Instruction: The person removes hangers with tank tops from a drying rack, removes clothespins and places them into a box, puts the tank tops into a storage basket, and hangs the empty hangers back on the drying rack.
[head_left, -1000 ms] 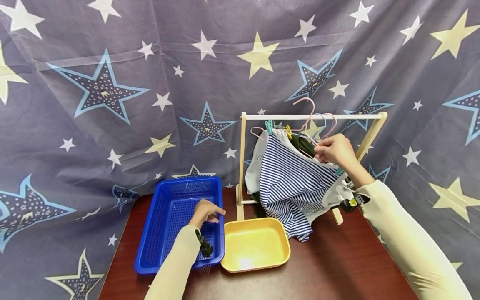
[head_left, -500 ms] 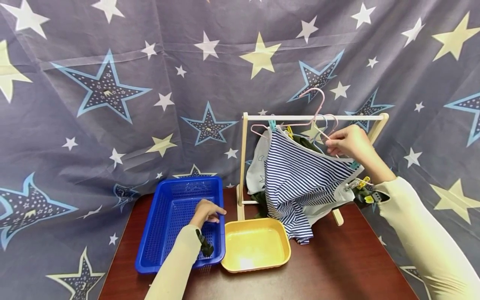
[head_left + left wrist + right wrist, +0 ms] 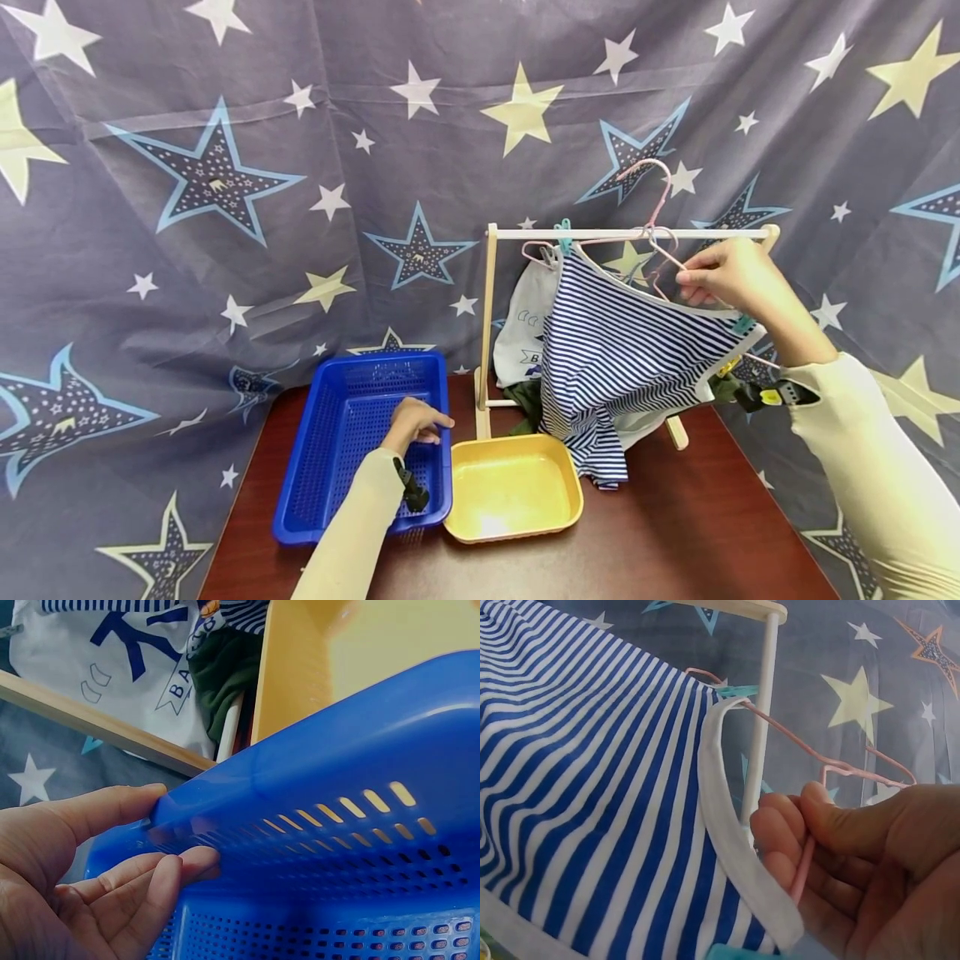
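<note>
The right hand [image 3: 738, 275] pinches a thin pink hanger [image 3: 667, 190], whose clips hold a blue-and-white striped cloth garment [image 3: 622, 342] before a wooden rack [image 3: 487, 333] with white rail. The left hand [image 3: 415, 421], fingers relaxed, touches the rim of a blue perforated plastic basket [image 3: 382, 375] on the reddish-brown counter [image 3: 675, 533].

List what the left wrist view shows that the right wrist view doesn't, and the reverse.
Only the left wrist view: the left hand at the rim of the blue basket, the yellow tray and lettered white cloth.
Only the right wrist view: the right hand holding the pink hanger, and teal clips.
Both: striped cloth, parts of the rack, starry backdrop.
</note>
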`<act>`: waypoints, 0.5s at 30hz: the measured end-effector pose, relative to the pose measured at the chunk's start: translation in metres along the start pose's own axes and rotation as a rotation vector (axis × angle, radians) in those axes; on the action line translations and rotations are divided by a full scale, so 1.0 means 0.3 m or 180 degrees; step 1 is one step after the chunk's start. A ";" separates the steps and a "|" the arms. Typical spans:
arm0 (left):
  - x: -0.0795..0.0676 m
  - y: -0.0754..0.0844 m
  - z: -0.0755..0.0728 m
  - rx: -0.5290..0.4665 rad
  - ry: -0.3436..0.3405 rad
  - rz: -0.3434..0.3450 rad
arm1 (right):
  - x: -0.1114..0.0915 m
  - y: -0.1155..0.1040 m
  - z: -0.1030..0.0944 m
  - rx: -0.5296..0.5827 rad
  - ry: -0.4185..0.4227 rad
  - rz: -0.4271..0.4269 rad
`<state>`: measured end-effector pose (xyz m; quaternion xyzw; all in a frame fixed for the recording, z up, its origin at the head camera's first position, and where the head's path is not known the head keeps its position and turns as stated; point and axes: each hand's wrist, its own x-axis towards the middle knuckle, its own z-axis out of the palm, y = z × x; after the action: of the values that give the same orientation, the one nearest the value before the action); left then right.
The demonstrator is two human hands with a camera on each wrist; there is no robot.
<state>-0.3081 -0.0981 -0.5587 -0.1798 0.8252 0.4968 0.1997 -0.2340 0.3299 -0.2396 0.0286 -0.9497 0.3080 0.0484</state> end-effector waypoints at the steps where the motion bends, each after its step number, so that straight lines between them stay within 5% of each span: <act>1: 0.001 0.000 0.000 -0.0002 0.0008 0.0002 | -0.004 0.005 -0.005 -0.0009 -0.0015 -0.0002; 15: 0.003 -0.004 0.003 -0.0057 -0.0013 0.0020 | -0.068 0.105 -0.048 -0.0046 0.0011 0.0066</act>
<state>-0.3083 -0.0979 -0.5604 -0.1779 0.8209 0.5051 0.1982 -0.2154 0.3644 -0.2485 0.0179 -0.9521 0.3018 0.0470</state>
